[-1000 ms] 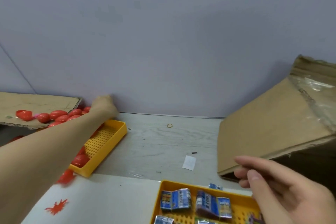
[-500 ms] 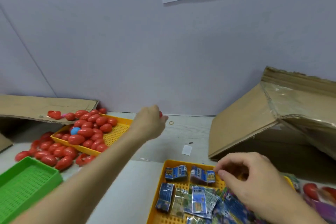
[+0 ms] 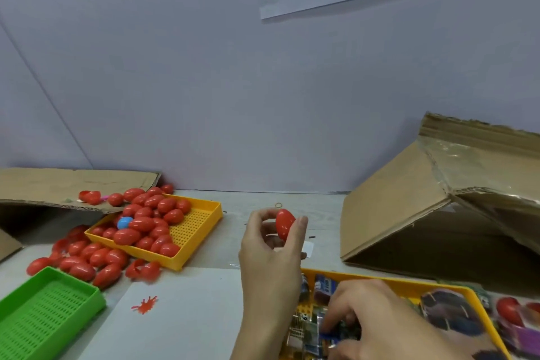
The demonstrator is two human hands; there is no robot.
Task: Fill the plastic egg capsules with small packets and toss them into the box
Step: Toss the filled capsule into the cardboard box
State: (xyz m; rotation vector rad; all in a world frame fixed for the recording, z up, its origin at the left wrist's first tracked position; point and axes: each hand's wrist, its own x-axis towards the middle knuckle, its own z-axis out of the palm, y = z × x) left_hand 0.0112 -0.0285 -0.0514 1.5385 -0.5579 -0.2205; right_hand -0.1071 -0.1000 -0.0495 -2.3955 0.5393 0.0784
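Here the left hand (image 3: 271, 245) fingers pinch a red egg capsule (image 3: 285, 223), right hand (image 3: 377, 321) fingers pinching packets (image 3: 306, 330).

Taking the tray of eggs (image 3: 204, 231) as the landmark: loose eggs (image 3: 87, 257) spill off its left side, with an empty tray (image 3: 43, 310) in front of those. Flat cardboard (image 3: 58, 187) lies behind it. The packet tray (image 3: 409, 286) sits to its front right, and the box (image 3: 409, 207) far right.
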